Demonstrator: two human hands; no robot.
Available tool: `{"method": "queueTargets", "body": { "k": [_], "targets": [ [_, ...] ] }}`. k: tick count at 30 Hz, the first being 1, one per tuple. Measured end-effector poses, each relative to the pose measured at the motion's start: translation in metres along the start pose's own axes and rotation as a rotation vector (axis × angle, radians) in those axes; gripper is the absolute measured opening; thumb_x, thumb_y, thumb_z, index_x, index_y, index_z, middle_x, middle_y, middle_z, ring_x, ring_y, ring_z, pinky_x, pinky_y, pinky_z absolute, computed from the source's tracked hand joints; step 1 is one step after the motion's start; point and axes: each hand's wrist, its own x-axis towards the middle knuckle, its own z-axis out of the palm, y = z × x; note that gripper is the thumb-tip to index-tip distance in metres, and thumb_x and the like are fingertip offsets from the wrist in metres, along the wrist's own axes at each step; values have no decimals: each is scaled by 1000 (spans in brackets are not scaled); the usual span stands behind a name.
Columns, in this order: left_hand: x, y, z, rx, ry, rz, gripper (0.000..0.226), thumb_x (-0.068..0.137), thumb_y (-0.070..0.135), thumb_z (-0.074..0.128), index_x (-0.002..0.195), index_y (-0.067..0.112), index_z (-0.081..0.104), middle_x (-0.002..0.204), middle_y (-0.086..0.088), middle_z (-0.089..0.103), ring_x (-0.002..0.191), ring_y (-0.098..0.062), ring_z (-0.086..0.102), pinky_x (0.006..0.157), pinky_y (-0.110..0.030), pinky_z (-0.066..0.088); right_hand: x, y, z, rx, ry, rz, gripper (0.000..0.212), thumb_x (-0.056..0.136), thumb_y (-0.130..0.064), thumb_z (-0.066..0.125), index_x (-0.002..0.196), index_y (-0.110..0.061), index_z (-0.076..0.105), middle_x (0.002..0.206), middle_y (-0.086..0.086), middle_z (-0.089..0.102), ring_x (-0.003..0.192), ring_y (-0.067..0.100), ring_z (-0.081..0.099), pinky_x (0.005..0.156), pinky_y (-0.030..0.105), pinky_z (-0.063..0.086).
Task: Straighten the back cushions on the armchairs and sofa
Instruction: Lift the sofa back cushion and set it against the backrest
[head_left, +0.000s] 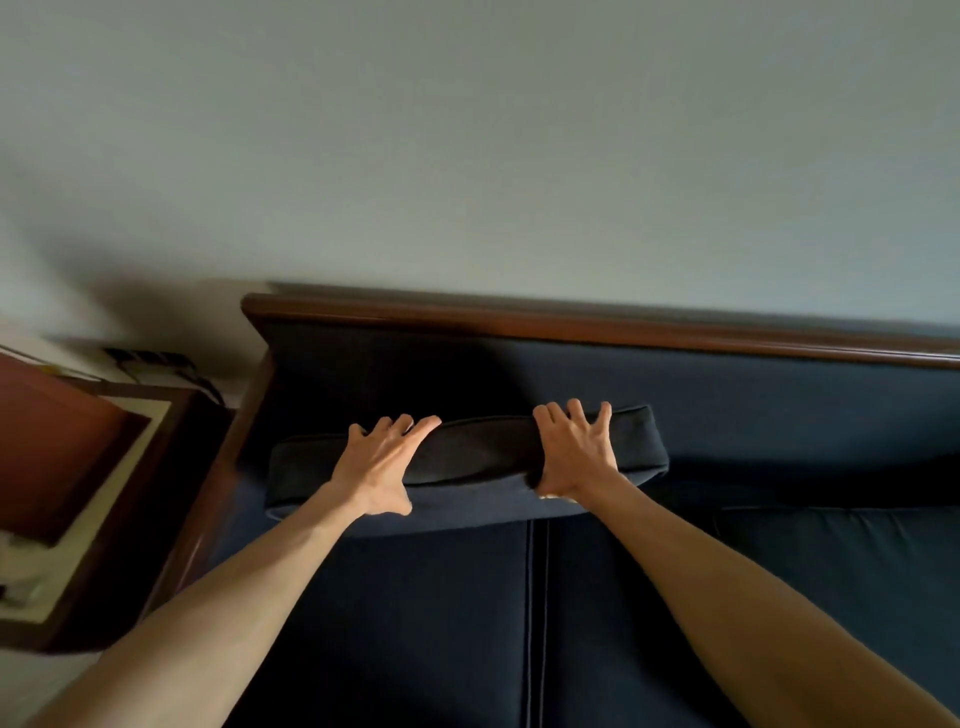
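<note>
A dark navy back cushion (478, 457) stands upright on the sofa, seen from above along its top edge, a little in front of the padded backrest (727, 410). My left hand (382, 465) grips the top edge left of centre, fingers spread over the far side and thumb on the near face. My right hand (574, 449) grips the same edge right of centre, thumb tucked under at the front. The cushion's left end sits near the sofa's left arm. Its lower part is hidden behind its own top.
The sofa has a brown wooden top rail (571, 325) against a pale wall (467, 156). Navy seat cushions (415, 623) lie below my arms, and another cushion (841, 499) lies to the right. A dark wooden side table (88, 457) stands left of the sofa's arm.
</note>
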Motion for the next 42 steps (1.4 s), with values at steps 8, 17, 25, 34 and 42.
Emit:
{"method": "queueTargets", "body": {
  "k": [8,17,25,34,42],
  "targets": [
    [3,-83,7,7,-43,50,118,56,33,83,150,29,11,136,-1,42,122,-27,44,97,-53,37,35,-59,13,42,23,-19,106,55,-66,72,141,-19,31,136,3,44,126,30,39,107,62,26],
    [31,-114,-12,17,-69,113,117,57,35,82,149,33,10,133,1,43,119,-25,45,98,-54,38,56,-61,-6,35,6,3,102,53,-68,71,137,-23,35,129,-2,50,119,24,48,102,55,33],
    [41,-164,-11,86,-59,129,115,58,33,82,149,34,13,137,2,42,119,-22,45,100,-49,38,74,-108,-4,82,43,46,96,58,-62,73,137,-20,36,129,1,46,120,26,44,99,56,32],
    [45,-179,5,86,17,99,111,58,31,80,151,31,19,133,0,45,118,-24,46,98,-48,37,95,-114,-6,56,61,36,98,60,-60,75,139,-20,33,134,2,44,123,29,43,101,58,29],
    [60,-191,9,81,38,108,125,58,46,83,153,33,4,149,-1,34,136,-24,36,110,-59,27,94,-102,14,66,228,35,112,58,-58,82,149,-16,34,145,13,41,133,34,43,109,69,27]
  ]
}}
